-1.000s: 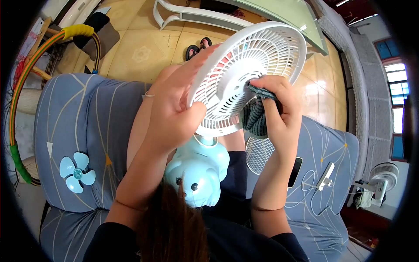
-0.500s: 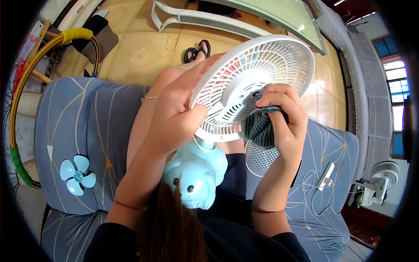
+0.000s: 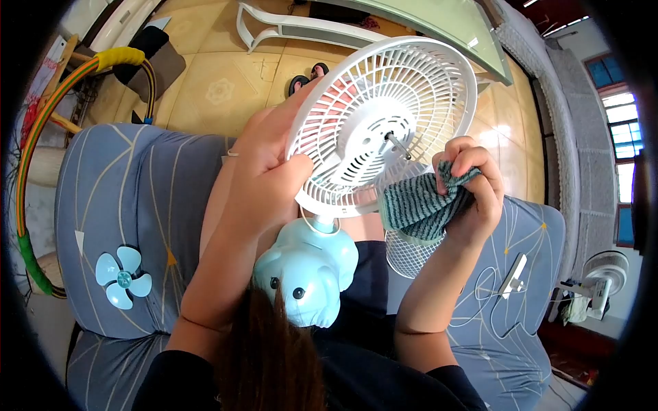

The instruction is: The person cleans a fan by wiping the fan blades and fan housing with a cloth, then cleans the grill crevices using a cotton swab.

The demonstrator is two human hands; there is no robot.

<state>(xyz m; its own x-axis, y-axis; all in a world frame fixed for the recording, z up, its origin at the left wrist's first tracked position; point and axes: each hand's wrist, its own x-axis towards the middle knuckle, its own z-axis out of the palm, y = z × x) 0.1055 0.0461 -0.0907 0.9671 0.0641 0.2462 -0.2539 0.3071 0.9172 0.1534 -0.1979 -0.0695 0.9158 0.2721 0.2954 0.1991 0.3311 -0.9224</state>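
My left hand [image 3: 271, 181] grips the left rim of a white fan grille [image 3: 367, 198], thumb on the near side. A bare metal shaft [image 3: 399, 146] sticks out of the hub. Beneath the grille, the light blue animal-shaped fan base [image 3: 312, 267] rests on my lap. To the right, my right hand [image 3: 473, 181] is closed on a striped dark green cloth [image 3: 418, 205], which hangs beside the grille's lower right edge, apart from the shaft.
Light blue fan blades [image 3: 123, 277] lie on the grey sofa [image 3: 178, 178] at left. At right are a white mesh cover [image 3: 411, 255] and a power strip [image 3: 513, 275] with cables. A glass-topped table [image 3: 452, 27] stands ahead; another fan [image 3: 603, 277] is far right.
My right hand and the cloth have moved right, off the hub, uncovering the shaft. The grille has shifted slightly left, with my left hand still on its rim.
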